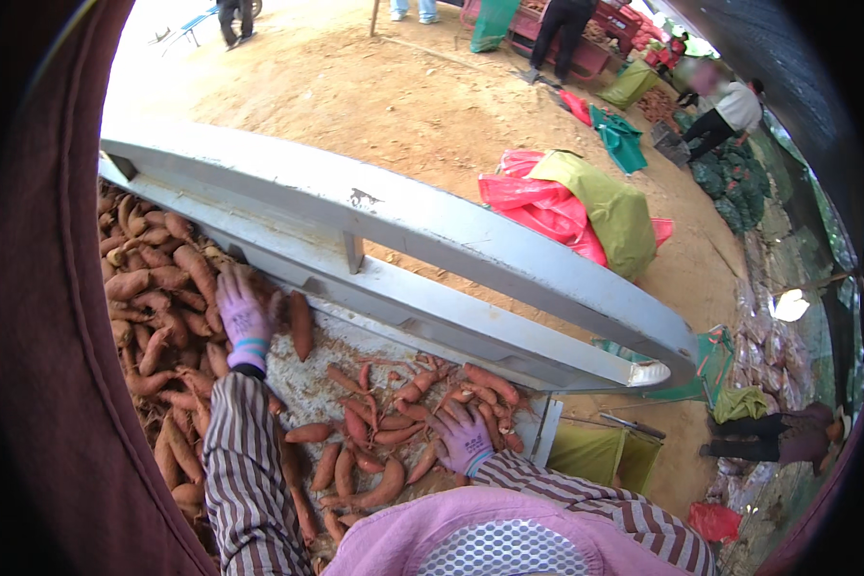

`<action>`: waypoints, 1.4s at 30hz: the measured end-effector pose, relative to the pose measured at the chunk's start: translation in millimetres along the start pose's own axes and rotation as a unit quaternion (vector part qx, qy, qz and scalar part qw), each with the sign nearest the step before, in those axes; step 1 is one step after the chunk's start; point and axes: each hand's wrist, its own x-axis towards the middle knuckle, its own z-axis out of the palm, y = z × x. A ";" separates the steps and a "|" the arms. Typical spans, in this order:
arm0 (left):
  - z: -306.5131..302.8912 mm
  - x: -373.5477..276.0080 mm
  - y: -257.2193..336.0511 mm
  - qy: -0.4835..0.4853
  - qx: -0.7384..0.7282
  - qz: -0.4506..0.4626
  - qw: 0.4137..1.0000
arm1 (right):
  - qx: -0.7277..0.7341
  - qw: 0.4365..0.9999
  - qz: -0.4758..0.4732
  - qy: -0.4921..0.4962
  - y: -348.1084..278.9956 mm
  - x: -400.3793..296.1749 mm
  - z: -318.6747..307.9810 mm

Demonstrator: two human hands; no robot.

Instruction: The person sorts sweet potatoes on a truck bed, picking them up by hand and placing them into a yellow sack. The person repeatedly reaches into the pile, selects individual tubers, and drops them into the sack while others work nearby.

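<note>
In a purple glove, my left hand (243, 317) lies against the edge of a large heap of sweet potatoes (165, 288), fingers stretched out and the back of the hand upward. Just right of it, a single long sweet potato (301, 325) rests on the grey metal truck bed (288, 389). My right hand (464, 435), gloved the same way with soiled fingertips, rests spread over a looser group of smaller, thin sweet potatoes (396, 425). Both palms are hidden, and neither hand visibly lifts anything.
A grey metal side rail (403, 194) bounds the bed ahead. Past it, red and olive sacks (583, 209) lie on bare earth. A green sack on a frame (590, 453) stands beyond the bed's right edge. Several people are farther off, one beside a loaded red vehicle (504, 29).
</note>
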 end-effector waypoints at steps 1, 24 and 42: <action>21.6 7.9 -9.0 -0.024 0.002 -0.035 0.999 | 0.001 1.000 -0.003 0.005 0.9 2.0 -2.3; -0.4 11.9 42.1 -0.342 0.092 -0.154 0.923 | 0.021 1.000 -0.005 -0.002 -2.6 4.0 -8.8; -91.1 -290.4 86.9 -0.229 -0.162 0.006 0.960 | 0.028 0.997 -0.014 0.072 1.3 -12.3 4.1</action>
